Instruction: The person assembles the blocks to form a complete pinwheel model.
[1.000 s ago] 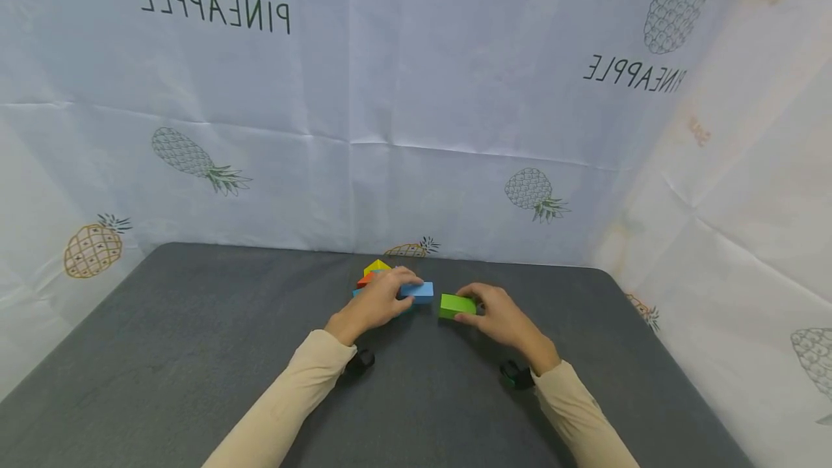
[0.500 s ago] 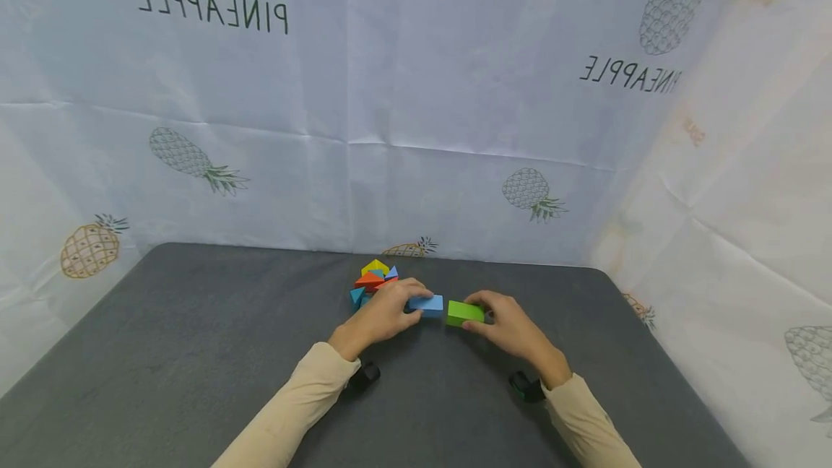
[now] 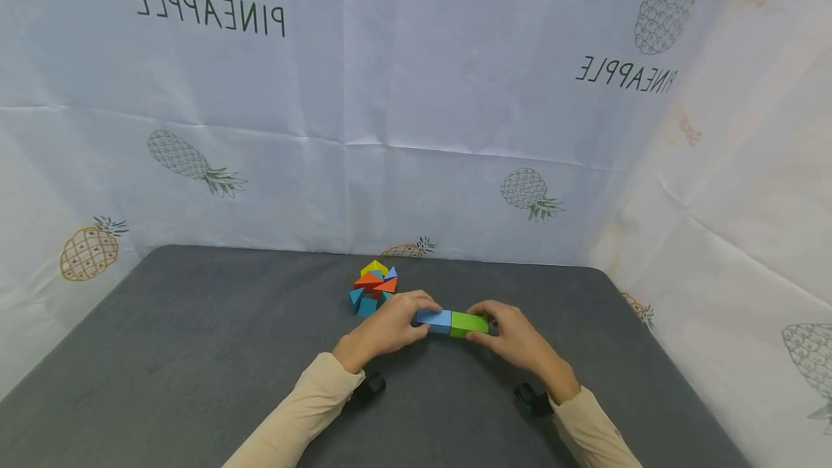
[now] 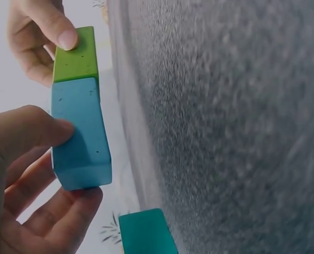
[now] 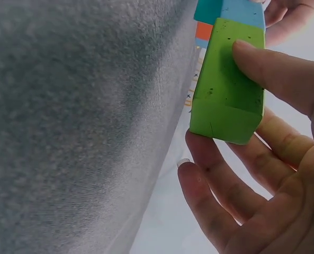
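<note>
My left hand grips a blue rectangular block between thumb and fingers. In my right hand is a green rectangular block, pinched with the thumb on its near face and fingers behind. The two blocks meet end to end in the head view, blue on the left and green on the right. Both wrist views show them in line, their ends touching or nearly so. Left of the left hand lies a teal block, also in the left wrist view.
A cluster of small blocks stands behind the left hand: a yellow block, red triangular blocks and a teal triangular block. They sit on a dark grey table. A pineapple-print cloth hangs at the back.
Both hands have come nearer to me and a little right, away from the cluster, carrying their blocks. The gap between the blue and green blocks has closed. More of the cluster shows.
</note>
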Available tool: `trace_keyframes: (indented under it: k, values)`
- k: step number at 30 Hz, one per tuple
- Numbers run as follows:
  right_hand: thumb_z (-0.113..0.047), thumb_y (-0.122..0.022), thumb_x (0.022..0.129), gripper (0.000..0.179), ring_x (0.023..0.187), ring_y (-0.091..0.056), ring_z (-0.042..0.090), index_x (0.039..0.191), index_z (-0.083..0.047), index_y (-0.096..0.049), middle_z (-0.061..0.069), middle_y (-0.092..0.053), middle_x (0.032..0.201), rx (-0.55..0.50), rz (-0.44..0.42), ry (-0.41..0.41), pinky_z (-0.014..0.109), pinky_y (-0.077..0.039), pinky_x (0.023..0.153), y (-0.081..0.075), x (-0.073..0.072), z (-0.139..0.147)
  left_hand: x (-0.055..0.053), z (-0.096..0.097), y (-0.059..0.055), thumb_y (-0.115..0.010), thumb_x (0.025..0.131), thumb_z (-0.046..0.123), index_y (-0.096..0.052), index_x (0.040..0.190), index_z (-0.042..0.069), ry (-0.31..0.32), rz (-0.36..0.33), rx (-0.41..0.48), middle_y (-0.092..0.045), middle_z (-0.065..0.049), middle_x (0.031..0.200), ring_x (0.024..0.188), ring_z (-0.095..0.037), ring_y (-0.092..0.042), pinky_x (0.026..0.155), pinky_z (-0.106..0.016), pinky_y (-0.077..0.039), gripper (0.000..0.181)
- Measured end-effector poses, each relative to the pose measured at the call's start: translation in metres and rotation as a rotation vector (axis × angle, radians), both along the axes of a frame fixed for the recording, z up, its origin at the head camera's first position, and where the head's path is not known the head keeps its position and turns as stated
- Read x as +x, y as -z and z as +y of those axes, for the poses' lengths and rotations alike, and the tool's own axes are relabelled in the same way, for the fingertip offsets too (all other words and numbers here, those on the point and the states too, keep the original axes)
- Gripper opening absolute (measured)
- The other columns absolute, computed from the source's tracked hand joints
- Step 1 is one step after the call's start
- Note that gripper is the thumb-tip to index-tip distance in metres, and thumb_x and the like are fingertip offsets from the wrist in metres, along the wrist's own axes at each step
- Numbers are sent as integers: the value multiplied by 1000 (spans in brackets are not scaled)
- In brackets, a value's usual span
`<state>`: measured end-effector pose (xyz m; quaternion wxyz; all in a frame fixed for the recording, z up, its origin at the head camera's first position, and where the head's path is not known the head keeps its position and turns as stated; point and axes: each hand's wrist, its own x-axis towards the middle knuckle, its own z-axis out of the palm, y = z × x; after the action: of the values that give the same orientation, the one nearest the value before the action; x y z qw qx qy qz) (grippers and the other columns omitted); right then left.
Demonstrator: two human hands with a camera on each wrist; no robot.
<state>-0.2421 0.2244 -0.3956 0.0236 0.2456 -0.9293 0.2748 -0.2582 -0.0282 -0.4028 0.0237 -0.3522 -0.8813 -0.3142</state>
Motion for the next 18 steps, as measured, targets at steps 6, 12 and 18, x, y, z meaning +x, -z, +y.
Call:
trace_keyframes:
  k: [6, 12, 18]
  values:
    - [-25, -74, 90, 34, 89, -64, 11, 117, -7, -66, 3, -69, 108, -10, 19, -33, 38, -57, 79, 3, 6, 6, 4, 3, 0, -67, 94, 10, -70, 123, 8, 22, 7, -8, -65, -6, 123, 107, -17, -63, 88, -27, -56, 29]
    - [-26, -75, 89, 33, 87, -62, 6, 117, -9, -66, 0, -69, 107, -9, -6, -24, 32, -55, 76, 5, 15, 12, 8, 8, 0, -69, 93, 12, -70, 122, 9, 34, 1, -50, -65, -5, 124, 105, -16, -63, 86, -24, -55, 29]
    - [-30, -75, 89, 33, 84, -60, 2, 115, -11, -67, -2, -69, 104, -13, -46, -36, 27, -51, 70, 8, 23, 18, 11, 13, 0, -69, 93, 13, -71, 122, 11, 65, -11, -103, -66, -3, 124, 112, -16, -62, 92, -26, -54, 29]
